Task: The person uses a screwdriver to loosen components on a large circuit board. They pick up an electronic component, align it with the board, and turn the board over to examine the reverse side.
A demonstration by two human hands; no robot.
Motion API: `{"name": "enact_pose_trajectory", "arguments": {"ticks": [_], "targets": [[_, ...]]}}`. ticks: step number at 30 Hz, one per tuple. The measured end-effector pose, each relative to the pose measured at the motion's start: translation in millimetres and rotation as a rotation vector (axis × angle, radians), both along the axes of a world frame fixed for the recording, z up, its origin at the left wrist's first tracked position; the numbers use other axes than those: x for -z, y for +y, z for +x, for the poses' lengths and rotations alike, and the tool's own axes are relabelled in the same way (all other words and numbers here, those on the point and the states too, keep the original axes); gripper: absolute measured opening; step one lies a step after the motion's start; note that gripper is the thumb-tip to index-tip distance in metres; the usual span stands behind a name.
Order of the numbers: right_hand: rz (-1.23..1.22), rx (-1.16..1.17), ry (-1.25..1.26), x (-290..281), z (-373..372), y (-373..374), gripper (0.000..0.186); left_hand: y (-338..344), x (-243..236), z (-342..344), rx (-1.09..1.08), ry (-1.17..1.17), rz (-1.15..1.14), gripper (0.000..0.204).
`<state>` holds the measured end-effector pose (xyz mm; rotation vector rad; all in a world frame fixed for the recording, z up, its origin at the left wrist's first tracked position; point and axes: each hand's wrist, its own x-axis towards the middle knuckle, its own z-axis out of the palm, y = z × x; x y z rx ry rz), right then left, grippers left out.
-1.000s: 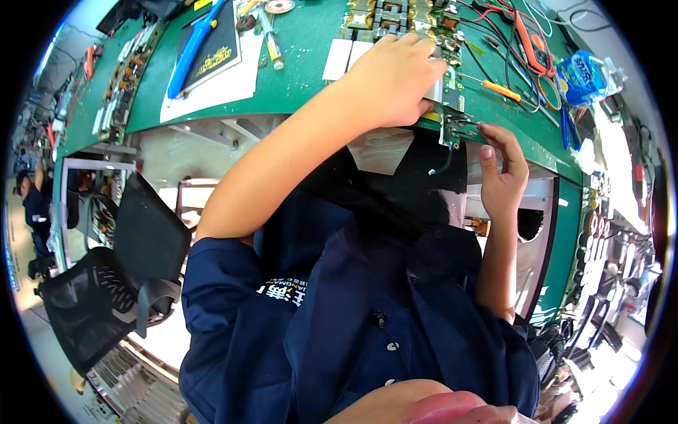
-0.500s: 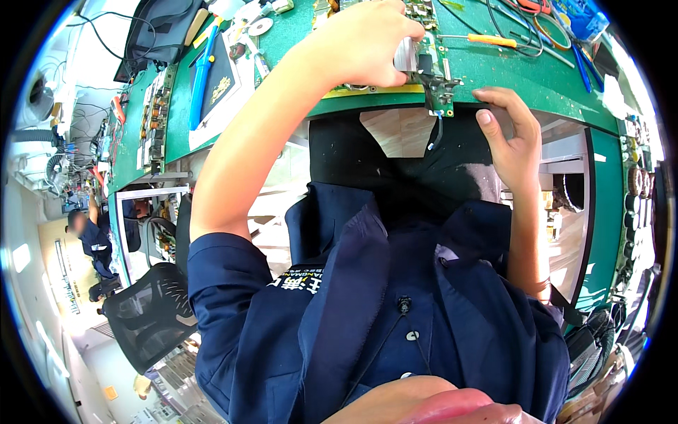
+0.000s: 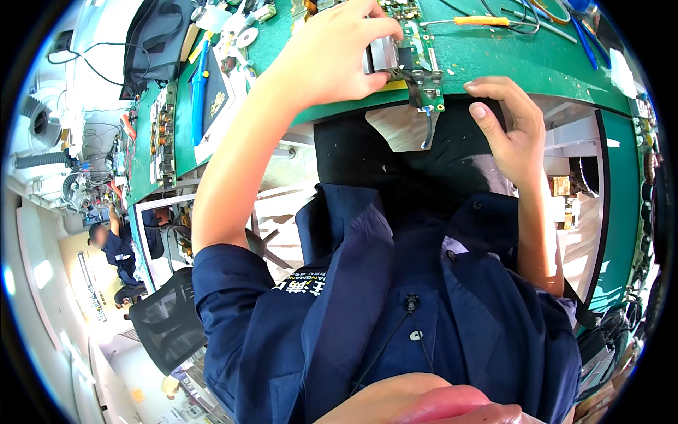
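Observation:
My left hand reaches to the near edge of the green worktable, its thumb and fingers closed around a silver metal block on a green circuit board. The board's near end juts over the table edge. From that end a short dark cable with a pale tip hangs down above my lap. To the right of the board, my right hand is raised with thumb and curved fingers apart, touching nothing. Part of the board is hidden behind my left hand.
Beyond the board lies a screwdriver-like tool with an orange handle. Blue-handled pliers are at the far right. On the left are a blue pen-shaped tool and another populated circuit board. A person works far left.
The view has turned slightly, so the table and board sit a little differently in it. My left hand stays on the metal block, and my right hand remains raised and apart.

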<state>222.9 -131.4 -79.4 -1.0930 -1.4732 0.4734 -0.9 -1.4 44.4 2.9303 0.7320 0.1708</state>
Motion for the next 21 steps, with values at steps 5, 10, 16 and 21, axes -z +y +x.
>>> {"name": "enact_pose_trajectory", "arguments": {"ticks": [5, 10, 16, 21], "targets": [[0.046, 0.009, -0.051, -1, 3, 3, 0.016, -8, -8, 4, 0.014, 0.007, 0.035, 0.050], [0.117, -0.014, -0.055, 4, 6, 5, 0.015, -8, -9, 12, -0.083, 0.104, -0.069, 0.051], [0.166, -0.088, -0.008, 9, 11, 9, 0.016, -3, 2, 11, -0.098, -0.011, -0.108, 0.053], [0.182, -0.106, 0.010, 8, 12, 14, 0.016, 13, 5, 6, -0.065, -0.025, -0.166, 0.048]]}}
